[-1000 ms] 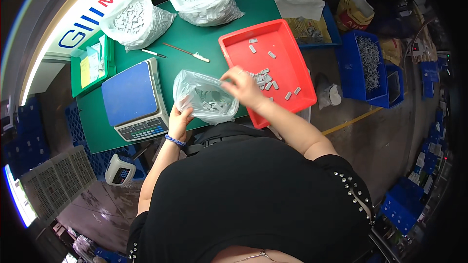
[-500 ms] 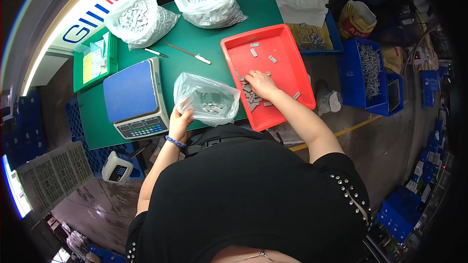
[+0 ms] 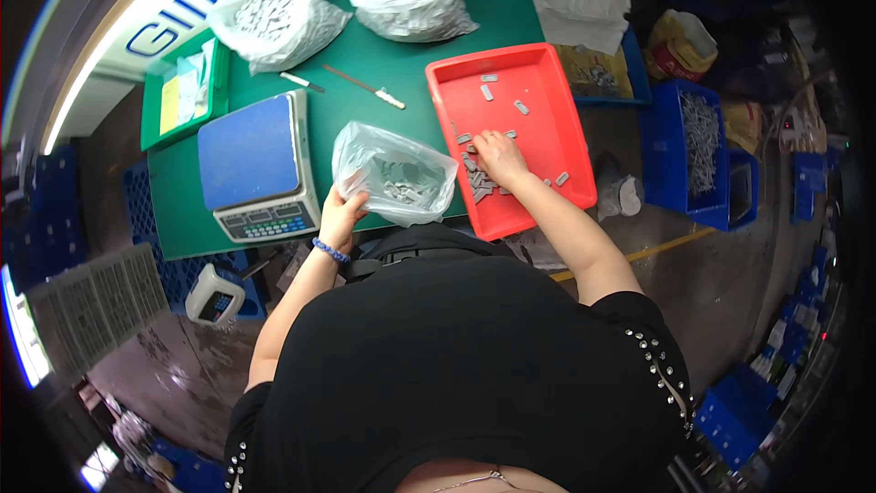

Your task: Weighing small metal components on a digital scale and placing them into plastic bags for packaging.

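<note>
Sorting small grey metal parts at a green desk

The left hand pinches the edge of a clear plastic bag beside the scale. The right hand lies palm-down, fingers curled over grey parts in the red tray; its grip cannot be told.

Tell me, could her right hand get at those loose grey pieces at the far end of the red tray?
Probably yes. The right hand already lies inside the red tray, and nothing stands between it and the scattered grey pieces further up.
</note>
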Action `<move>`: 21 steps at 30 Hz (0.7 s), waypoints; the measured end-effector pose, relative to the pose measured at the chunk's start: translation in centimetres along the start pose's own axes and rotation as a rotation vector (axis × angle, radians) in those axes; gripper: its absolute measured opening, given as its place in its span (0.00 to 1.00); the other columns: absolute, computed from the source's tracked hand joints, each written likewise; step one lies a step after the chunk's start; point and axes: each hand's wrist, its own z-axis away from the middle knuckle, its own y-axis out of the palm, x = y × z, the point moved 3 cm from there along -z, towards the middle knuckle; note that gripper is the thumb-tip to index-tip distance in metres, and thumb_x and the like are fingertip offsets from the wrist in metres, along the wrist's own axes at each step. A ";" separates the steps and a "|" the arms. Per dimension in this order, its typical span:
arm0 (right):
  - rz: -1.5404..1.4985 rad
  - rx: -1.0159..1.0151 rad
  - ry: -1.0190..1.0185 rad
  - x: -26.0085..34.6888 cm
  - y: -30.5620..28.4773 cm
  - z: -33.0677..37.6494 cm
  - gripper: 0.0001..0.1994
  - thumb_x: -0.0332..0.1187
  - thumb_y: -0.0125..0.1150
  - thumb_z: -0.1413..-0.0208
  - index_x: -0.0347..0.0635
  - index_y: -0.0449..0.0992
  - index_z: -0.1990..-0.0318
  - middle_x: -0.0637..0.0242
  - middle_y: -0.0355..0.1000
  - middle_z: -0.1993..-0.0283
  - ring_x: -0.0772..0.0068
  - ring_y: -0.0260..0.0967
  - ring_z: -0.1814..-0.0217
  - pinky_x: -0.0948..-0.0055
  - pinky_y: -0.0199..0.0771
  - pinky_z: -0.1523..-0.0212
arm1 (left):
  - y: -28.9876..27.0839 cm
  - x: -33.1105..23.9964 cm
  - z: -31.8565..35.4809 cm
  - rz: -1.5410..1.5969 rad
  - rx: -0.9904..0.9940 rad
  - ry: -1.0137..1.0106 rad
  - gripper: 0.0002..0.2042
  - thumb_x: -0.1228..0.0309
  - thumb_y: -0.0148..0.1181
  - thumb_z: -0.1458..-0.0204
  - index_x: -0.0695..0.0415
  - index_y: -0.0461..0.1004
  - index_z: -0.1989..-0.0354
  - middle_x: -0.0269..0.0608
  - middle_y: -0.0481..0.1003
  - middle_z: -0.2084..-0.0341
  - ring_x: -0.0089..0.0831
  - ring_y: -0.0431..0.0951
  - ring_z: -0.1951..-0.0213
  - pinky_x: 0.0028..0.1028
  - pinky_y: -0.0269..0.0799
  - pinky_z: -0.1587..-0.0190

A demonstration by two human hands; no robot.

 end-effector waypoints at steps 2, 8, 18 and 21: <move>-0.153 -0.078 0.177 0.7 -1.6 -1.0 0.08 0.23 0.58 0.60 0.38 0.67 0.70 0.57 0.68 0.67 0.57 0.68 0.65 0.65 0.71 0.63 | -0.2 0.2 -0.1 0.011 0.003 0.021 0.22 0.75 0.57 0.53 0.55 0.64 0.47 0.32 0.72 0.59 0.20 0.72 0.64 0.18 0.68 0.68; -0.586 -0.309 -0.057 8.7 -6.4 -3.2 0.07 0.21 0.59 0.59 0.39 0.68 0.71 0.60 0.69 0.68 0.61 0.70 0.64 0.69 0.71 0.63 | -0.2 0.0 -0.3 -0.015 0.078 0.009 0.24 0.74 0.56 0.51 0.53 0.63 0.44 0.33 0.69 0.54 0.25 0.70 0.55 0.27 0.68 0.56; -0.625 -0.313 0.423 2.2 -2.4 -2.6 0.09 0.22 0.58 0.53 0.39 0.73 0.62 0.62 0.69 0.67 0.71 0.71 0.67 0.74 0.72 0.67 | -0.4 -0.1 0.1 0.032 0.010 0.030 0.21 0.74 0.57 0.52 0.57 0.64 0.47 0.33 0.72 0.60 0.20 0.72 0.66 0.18 0.68 0.69; -0.407 -0.288 0.433 -1.8 0.1 -3.3 0.09 0.23 0.59 0.55 0.39 0.74 0.63 0.60 0.69 0.67 0.66 0.71 0.67 0.70 0.72 0.66 | -0.5 0.2 0.0 -0.001 0.035 -0.002 0.23 0.72 0.58 0.52 0.53 0.63 0.45 0.33 0.70 0.57 0.23 0.70 0.59 0.25 0.66 0.61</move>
